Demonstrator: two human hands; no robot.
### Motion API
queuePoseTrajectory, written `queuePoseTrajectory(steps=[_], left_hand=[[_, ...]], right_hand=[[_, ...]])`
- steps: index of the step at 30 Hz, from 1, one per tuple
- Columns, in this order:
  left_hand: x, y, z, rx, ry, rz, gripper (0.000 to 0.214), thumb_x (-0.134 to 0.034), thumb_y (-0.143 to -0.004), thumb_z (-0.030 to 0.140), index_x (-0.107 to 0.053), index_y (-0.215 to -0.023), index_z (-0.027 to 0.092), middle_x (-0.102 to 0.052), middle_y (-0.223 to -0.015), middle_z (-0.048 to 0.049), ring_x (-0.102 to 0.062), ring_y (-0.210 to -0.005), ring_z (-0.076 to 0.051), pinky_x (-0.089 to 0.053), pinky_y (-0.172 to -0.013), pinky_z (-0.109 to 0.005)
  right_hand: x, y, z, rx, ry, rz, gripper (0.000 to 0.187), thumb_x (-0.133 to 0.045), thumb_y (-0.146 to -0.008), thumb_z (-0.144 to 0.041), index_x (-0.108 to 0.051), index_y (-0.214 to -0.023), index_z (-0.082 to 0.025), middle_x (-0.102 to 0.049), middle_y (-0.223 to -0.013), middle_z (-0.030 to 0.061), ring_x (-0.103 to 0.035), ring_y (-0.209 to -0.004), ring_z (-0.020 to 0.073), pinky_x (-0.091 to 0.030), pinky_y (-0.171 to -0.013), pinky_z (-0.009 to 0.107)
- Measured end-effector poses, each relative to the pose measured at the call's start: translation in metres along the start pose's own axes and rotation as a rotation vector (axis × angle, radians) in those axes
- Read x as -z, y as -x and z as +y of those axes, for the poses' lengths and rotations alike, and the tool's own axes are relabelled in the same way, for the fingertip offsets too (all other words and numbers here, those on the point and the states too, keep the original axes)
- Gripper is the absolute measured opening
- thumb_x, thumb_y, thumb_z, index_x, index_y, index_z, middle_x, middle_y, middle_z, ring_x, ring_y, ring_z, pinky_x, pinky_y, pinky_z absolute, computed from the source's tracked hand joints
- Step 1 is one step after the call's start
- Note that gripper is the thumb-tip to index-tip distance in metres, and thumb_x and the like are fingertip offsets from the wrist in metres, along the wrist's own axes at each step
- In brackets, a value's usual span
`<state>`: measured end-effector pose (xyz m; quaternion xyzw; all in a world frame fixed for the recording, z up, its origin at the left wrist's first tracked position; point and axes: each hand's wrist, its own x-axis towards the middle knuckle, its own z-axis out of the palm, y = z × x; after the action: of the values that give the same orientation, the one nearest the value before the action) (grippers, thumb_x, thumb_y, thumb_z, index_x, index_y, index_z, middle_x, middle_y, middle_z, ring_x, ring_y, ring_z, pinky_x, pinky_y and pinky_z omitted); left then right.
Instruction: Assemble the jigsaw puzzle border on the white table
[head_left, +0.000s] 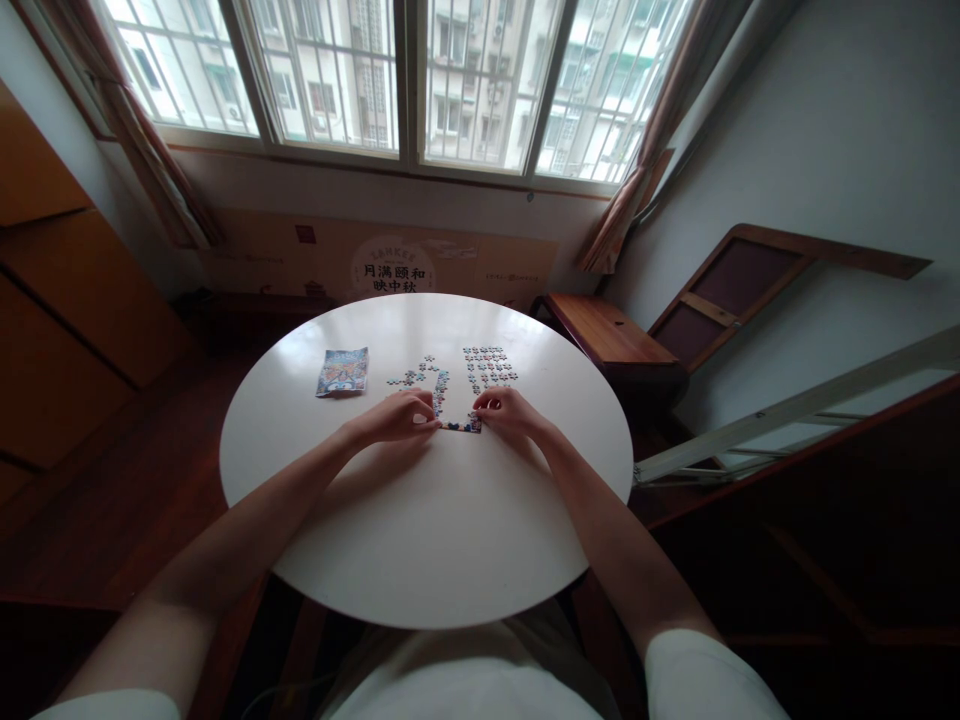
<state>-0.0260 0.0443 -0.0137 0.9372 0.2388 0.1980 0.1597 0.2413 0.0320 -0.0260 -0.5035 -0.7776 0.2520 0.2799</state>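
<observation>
A partly joined jigsaw puzzle (459, 428) lies on the white table, its bottom strip and left side forming an L. At its lower left corner is my left hand (401, 414), thumb and forefinger closed against the edge. My right hand (508, 408) pinches at the puzzle's right end, on what looks like a puzzle piece, mostly hidden by the fingers. Behind my right hand, loose puzzle pieces (489, 366) are laid out in rows. More scattered pieces (415, 376) lie beyond my left hand, some close to the joined left side.
A colourful printed picture sheet or packet (343, 371) lies at the left on the round white table (442, 540). Beyond the table's right edge stands a wooden stool or bench (611, 330). A long printed cardboard box (300, 255) rests under the window.
</observation>
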Motion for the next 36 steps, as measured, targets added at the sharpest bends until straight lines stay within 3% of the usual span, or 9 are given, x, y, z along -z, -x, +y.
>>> queuePoseTrajectory(steps=[10,17,21,24,30,36], left_hand=[[0.0002,-0.0003,0.0018,0.036,0.042,0.001,0.037,-0.052,-0.089,0.044,-0.072,-0.073,0.018,-0.061,-0.082,-0.0061,-0.056,-0.077,-0.015,-0.043,-0.073,-0.027],[0.0017,-0.0024,0.0072,0.053,0.009,-0.006,0.035,-0.052,-0.088,0.04,-0.068,-0.068,0.017,-0.057,-0.073,-0.004,-0.053,-0.073,-0.015,-0.041,-0.069,-0.026],[-0.0022,-0.003,0.0067,0.073,0.037,0.004,0.026,-0.052,-0.088,0.037,-0.071,-0.089,0.019,-0.06,-0.073,-0.0017,-0.054,-0.068,-0.013,-0.039,-0.067,-0.024],[-0.0057,-0.0029,0.0059,0.165,0.033,0.013,0.025,-0.052,-0.087,0.036,-0.066,-0.1,0.019,-0.059,-0.067,0.0024,-0.051,-0.058,-0.01,-0.035,-0.06,-0.022],[-0.006,-0.0024,0.0067,0.16,-0.003,-0.043,0.034,-0.05,-0.086,0.04,-0.05,-0.062,0.015,-0.041,-0.051,0.006,-0.031,-0.05,-0.007,-0.022,-0.051,-0.022],[-0.0065,-0.0018,0.0051,0.17,0.001,-0.089,0.039,-0.05,-0.086,0.042,-0.041,-0.058,0.016,-0.036,-0.05,0.0062,-0.027,-0.049,-0.006,-0.019,-0.049,-0.023]], right_hand=[[-0.0005,-0.0031,0.0052,0.015,-0.019,0.111,0.018,-0.06,-0.078,-0.027,-0.072,-0.08,-0.014,-0.069,-0.076,0.0064,-0.056,-0.065,0.0137,-0.044,-0.063,0.026],[0.0003,0.0001,0.0038,0.005,-0.009,0.049,0.025,-0.058,-0.08,-0.033,-0.072,-0.082,-0.013,-0.067,-0.074,0.0055,-0.056,-0.066,0.0141,-0.042,-0.062,0.025],[0.0017,0.0019,-0.0011,-0.014,0.003,0.002,0.025,-0.057,-0.08,-0.033,-0.071,-0.082,-0.013,-0.066,-0.071,0.0044,-0.056,-0.065,0.014,-0.04,-0.062,0.025],[0.0022,0.0023,-0.0032,-0.024,-0.004,-0.005,0.025,-0.057,-0.079,-0.033,-0.071,-0.082,-0.013,-0.066,-0.072,0.0044,-0.056,-0.066,0.014,-0.04,-0.062,0.025],[0.0016,0.0023,-0.0016,-0.039,0.003,-0.009,0.024,-0.058,-0.079,-0.032,-0.072,-0.083,-0.013,-0.066,-0.071,0.0038,-0.055,-0.064,0.0136,-0.039,-0.061,0.024],[0.0015,0.0024,-0.0015,-0.047,0.004,-0.02,0.026,-0.058,-0.079,-0.034,-0.072,-0.085,-0.013,-0.066,-0.071,0.004,-0.054,-0.063,0.0127,-0.038,-0.06,0.024]])
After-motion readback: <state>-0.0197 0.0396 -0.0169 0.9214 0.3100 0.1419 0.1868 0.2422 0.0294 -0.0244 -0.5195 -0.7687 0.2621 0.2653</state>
